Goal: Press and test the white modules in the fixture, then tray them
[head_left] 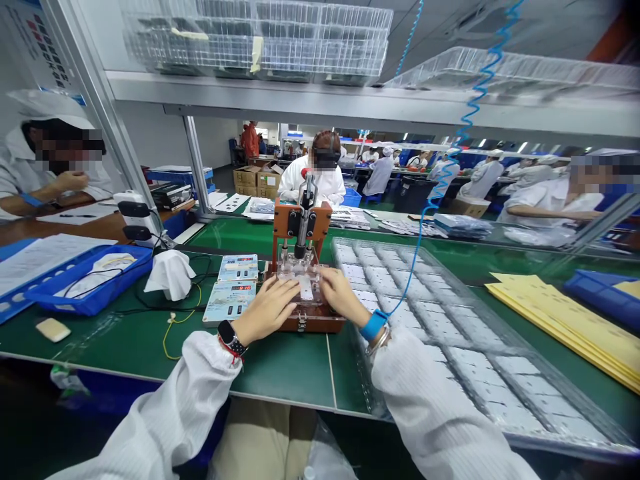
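Observation:
In front of me stands a small toggle press (303,220) with an orange-brown frame and a dark plunger pointing down. Under the plunger is a clear fixture plate (295,270) on a brown base (313,324). A small white flat piece (306,289) lies in the fixture between my hands. My left hand (267,303) reaches over the fixture's left side, fingers stretched out, tips near the white piece. At the right side, my right hand (341,293) touches the fixture with fingers extended; its fingertips are partly hard to make out.
Two controllers with red digits (230,303) sit left of the press. A large clear tray (425,313) of white pieces fills the right. Blue trays (95,280), a white cloth (171,273) and yellow sheets (560,320) lie around. A coiled blue cord (417,247) runs to my right wrist.

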Demonstrator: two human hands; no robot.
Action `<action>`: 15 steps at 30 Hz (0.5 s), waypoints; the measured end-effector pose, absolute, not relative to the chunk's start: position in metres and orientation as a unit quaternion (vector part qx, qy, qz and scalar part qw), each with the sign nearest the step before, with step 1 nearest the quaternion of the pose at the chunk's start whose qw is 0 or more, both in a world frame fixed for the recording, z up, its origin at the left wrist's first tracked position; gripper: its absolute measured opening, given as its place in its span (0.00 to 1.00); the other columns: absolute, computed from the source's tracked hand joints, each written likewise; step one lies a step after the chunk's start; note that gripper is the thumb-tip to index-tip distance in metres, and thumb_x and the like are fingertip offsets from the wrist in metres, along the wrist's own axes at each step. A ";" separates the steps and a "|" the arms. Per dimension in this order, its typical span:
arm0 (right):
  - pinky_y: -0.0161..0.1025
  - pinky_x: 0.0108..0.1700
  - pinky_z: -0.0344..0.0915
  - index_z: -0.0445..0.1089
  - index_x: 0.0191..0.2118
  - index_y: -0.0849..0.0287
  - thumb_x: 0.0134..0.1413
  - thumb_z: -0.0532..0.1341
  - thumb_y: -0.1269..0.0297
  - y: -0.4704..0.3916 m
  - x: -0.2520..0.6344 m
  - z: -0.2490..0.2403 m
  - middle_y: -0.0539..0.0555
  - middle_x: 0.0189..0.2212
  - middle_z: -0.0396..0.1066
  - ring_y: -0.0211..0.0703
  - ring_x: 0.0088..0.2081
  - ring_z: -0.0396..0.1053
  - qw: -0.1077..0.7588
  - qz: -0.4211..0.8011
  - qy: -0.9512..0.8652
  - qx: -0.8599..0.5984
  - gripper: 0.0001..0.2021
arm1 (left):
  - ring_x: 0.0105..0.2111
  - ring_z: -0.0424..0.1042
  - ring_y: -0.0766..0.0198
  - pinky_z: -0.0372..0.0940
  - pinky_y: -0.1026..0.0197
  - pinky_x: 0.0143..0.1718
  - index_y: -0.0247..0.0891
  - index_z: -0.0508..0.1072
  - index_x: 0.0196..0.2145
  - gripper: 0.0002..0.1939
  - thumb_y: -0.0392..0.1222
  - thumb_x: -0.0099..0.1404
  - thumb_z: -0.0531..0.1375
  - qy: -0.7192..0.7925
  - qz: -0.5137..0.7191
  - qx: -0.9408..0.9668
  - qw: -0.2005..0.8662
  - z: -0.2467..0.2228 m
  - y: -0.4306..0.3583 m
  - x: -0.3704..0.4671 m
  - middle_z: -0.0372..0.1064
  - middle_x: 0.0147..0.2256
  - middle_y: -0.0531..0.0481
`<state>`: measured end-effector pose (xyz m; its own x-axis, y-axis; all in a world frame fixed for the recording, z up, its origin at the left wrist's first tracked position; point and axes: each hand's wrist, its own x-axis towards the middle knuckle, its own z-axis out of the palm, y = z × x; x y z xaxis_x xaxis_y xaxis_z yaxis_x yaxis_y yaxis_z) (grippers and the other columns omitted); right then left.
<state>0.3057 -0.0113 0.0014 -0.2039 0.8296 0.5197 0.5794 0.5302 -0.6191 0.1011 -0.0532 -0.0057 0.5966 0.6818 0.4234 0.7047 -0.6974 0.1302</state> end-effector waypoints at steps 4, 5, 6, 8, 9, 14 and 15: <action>0.48 0.51 0.63 0.69 0.43 0.63 0.50 0.47 0.74 0.008 0.319 0.042 0.59 0.43 0.72 0.46 0.46 0.68 0.526 0.112 -0.702 -0.467 0.18 | 0.61 0.52 0.57 0.45 0.46 0.60 0.36 0.60 0.57 0.20 0.42 0.70 0.48 -0.391 -0.172 -0.904 0.025 0.000 -0.060 0.113 0.56 0.60 0.43; 0.47 0.51 0.63 0.68 0.43 0.63 0.50 0.47 0.73 0.012 0.319 0.056 0.59 0.42 0.72 0.45 0.45 0.69 0.554 0.105 -0.688 -0.457 0.17 | 0.61 0.52 0.56 0.46 0.46 0.60 0.35 0.59 0.57 0.21 0.42 0.70 0.48 -0.397 -0.161 -0.903 0.021 0.002 -0.060 0.115 0.55 0.60 0.43; 0.46 0.50 0.63 0.68 0.42 0.62 0.50 0.48 0.73 0.014 0.316 0.071 0.58 0.41 0.73 0.45 0.45 0.69 0.582 0.100 -0.677 -0.439 0.16 | 0.61 0.51 0.56 0.45 0.45 0.60 0.34 0.59 0.58 0.21 0.43 0.69 0.49 -0.402 -0.153 -0.903 0.018 0.003 -0.061 0.117 0.55 0.60 0.42; 0.44 0.49 0.65 0.68 0.39 0.61 0.50 0.50 0.72 0.019 0.306 0.101 0.56 0.38 0.73 0.44 0.42 0.70 0.630 0.106 -0.667 -0.384 0.13 | 0.61 0.51 0.56 0.45 0.44 0.60 0.34 0.57 0.58 0.22 0.43 0.69 0.49 -0.406 -0.140 -0.903 0.012 0.004 -0.062 0.119 0.54 0.60 0.42; 0.43 0.48 0.65 0.68 0.38 0.61 0.51 0.51 0.72 0.022 0.298 0.115 0.55 0.37 0.73 0.43 0.41 0.70 0.645 0.115 -0.665 -0.358 0.11 | 0.61 0.50 0.56 0.45 0.44 0.60 0.34 0.57 0.59 0.23 0.43 0.69 0.50 -0.404 -0.135 -0.905 0.010 0.005 -0.062 0.119 0.54 0.60 0.42; 0.37 0.39 0.65 0.66 0.32 0.61 0.57 0.53 0.68 0.039 0.254 0.177 0.52 0.29 0.71 0.39 0.34 0.69 0.605 0.245 -0.660 -0.372 0.07 | 0.62 0.47 0.56 0.41 0.43 0.61 0.37 0.53 0.61 0.24 0.45 0.69 0.49 -0.390 -0.124 -0.912 -0.007 0.004 -0.061 0.113 0.50 0.62 0.43; 0.36 0.36 0.65 0.65 0.30 0.61 0.59 0.52 0.66 0.042 0.248 0.187 0.51 0.26 0.69 0.39 0.31 0.69 0.582 0.300 -0.648 -0.388 0.09 | 0.63 0.47 0.56 0.41 0.43 0.61 0.37 0.53 0.61 0.25 0.46 0.69 0.48 -0.389 -0.124 -0.913 -0.016 0.005 -0.060 0.112 0.50 0.62 0.43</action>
